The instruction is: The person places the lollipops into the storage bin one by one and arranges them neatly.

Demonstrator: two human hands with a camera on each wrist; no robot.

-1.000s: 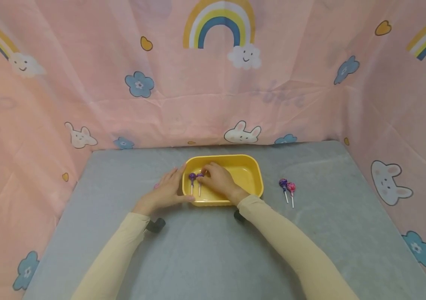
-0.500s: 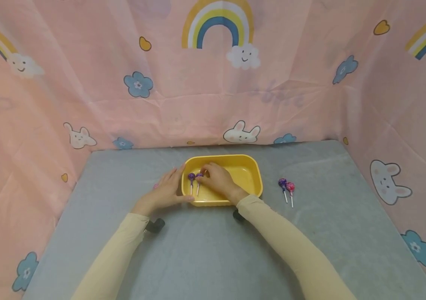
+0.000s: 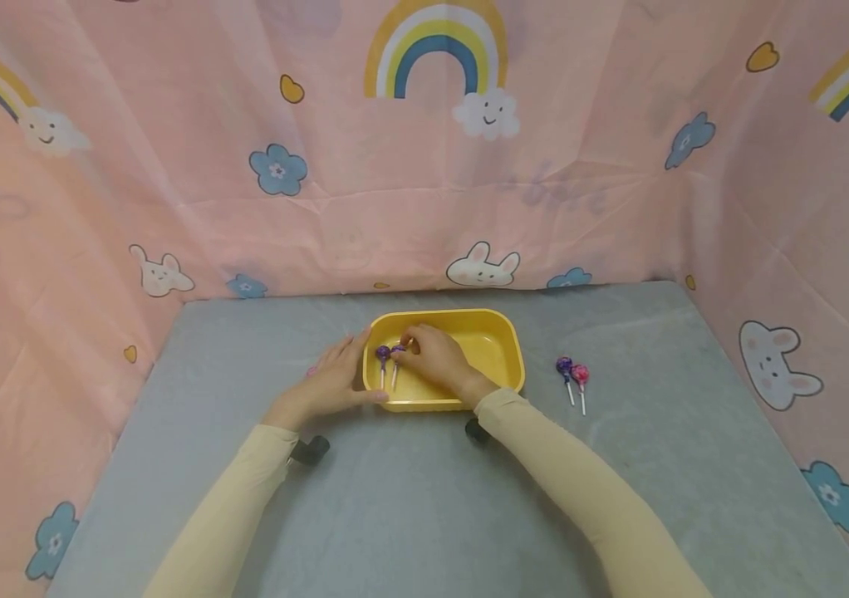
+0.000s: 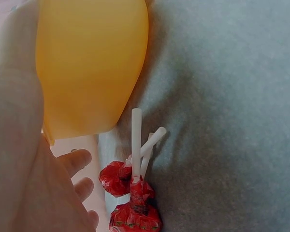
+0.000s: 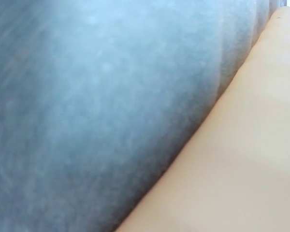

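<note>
My left hand (image 3: 326, 384) rests against the left end of a yellow plastic box (image 3: 503, 349), fingers extended along it and thumb at its front rim. Inside the box, my right hand (image 3: 435, 357) pinches a purple-wrapped lollipop (image 3: 396, 378) near its candy head; the white stick points toward the front. Just left of it lies another purple lollipop (image 3: 383, 354), parallel to it. In the left wrist view, red-wrapped lollipops (image 4: 135, 217) with white sticks lie beside the box, below the left hand. The head view shows only a small pink part of them (image 3: 311, 370).
To the right of the box, a purple lollipop (image 3: 564, 365) and a pink lollipop (image 3: 581, 374) lie side by side on the grey cloth-covered table (image 3: 424, 498). A pink printed curtain (image 3: 365, 208) stands around the back and sides. The right wrist view is blurred.
The stick of the lollipop in my right hand has swung slightly left, closer in line with its neighbour. The left hand and the box keep their places.
</note>
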